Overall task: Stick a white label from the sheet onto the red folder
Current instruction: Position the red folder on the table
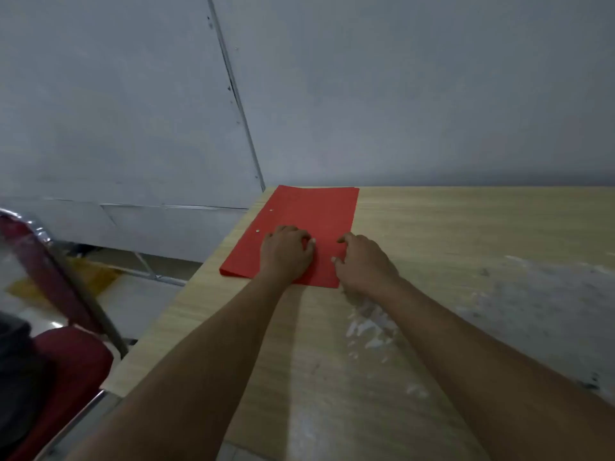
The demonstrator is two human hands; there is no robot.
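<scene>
1. Two hands are laid on the red folder, which is set flat at the far left corner of the wooden surface.
2. Left hand is pressed down, fingers curled.
3. Right hand is rested at the folder's right edge; whether anything is gripped cannot be told.

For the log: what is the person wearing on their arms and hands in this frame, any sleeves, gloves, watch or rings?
Nothing is worn that shows. The left hand and right hand are bare, without gloves, and both forearms are uncovered down to the bottom edge of the picture, so no sleeve comes into view. No watch, bracelet or ring can be made out, though the light is dim and the fingers are small.
</scene>
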